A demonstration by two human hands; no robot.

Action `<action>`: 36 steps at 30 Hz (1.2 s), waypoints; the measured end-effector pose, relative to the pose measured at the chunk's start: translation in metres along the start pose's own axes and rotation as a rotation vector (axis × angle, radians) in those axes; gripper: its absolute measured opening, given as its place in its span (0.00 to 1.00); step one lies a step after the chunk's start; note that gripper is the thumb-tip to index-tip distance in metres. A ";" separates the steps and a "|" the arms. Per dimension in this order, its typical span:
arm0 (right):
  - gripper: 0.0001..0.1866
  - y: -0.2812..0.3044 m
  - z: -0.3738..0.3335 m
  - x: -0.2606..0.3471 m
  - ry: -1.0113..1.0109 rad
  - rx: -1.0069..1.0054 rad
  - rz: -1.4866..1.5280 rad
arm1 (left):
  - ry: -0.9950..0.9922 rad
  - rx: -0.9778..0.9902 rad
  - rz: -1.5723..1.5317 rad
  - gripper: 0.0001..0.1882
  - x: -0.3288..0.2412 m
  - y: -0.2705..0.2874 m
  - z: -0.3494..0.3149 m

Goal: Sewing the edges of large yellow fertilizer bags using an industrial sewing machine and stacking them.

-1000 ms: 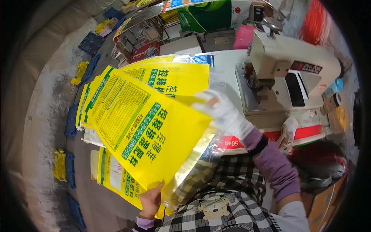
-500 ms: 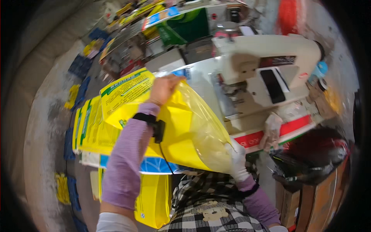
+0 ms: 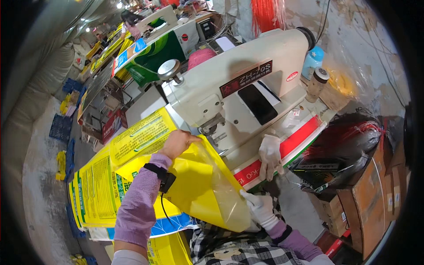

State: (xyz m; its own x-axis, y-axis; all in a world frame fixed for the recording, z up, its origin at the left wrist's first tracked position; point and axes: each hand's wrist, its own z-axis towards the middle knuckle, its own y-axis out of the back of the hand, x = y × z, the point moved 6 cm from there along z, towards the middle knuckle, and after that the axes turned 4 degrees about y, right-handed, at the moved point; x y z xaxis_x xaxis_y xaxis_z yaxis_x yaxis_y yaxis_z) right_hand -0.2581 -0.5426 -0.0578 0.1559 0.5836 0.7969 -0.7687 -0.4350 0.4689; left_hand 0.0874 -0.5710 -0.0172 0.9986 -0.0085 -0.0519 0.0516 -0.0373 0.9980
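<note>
A yellow printed bag [image 3: 190, 176] with a clear plastic liner lies across the bench, its open edge slanting beside the sewing machine [image 3: 198, 97]. My bare left hand [image 3: 179, 143] grips the upper corner of that edge, just left of the needle area. At the lower end of the edge, my right hand [image 3: 261, 210] in a white glove holds the bag and liner near my lap; part of its fingers is hidden. More yellow bags [image 3: 95, 190] are stacked beneath and to the left. A black strap with a small device [image 3: 164, 176] is on my left wrist.
A loose white glove [image 3: 270, 154] hangs over the bench's red front edge. A black phone [image 3: 257, 104] lies under the machine arm. A jar [image 3: 317, 84] and blue bottle [image 3: 312, 59] stand at right, above cardboard boxes [image 3: 364, 194]. Another person [image 3: 131, 24] is far back.
My view has shifted, so the machine shows larger and nearer. The bag's upper corner has come close to the needle area. Both hands keep hold of the bag.
</note>
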 end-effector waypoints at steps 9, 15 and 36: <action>0.19 -0.059 0.048 -0.002 0.195 0.061 -0.183 | -0.356 0.020 -0.040 0.13 -0.136 0.057 -0.052; 0.13 -0.085 0.114 -0.004 0.105 0.125 -0.298 | -0.152 0.238 0.850 0.16 -0.120 0.107 -0.116; 0.29 -0.066 -0.008 0.055 -0.408 0.156 0.708 | -0.311 0.181 -0.056 0.08 -0.235 0.087 -0.086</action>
State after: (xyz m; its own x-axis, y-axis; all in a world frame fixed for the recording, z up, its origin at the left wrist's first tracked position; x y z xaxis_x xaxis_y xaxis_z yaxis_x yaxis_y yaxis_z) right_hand -0.2040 -0.4770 -0.0480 -0.0965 -0.1455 0.9846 -0.6796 -0.7132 -0.1720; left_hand -0.1413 -0.4861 0.0854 0.9418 -0.3043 -0.1429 0.0757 -0.2222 0.9721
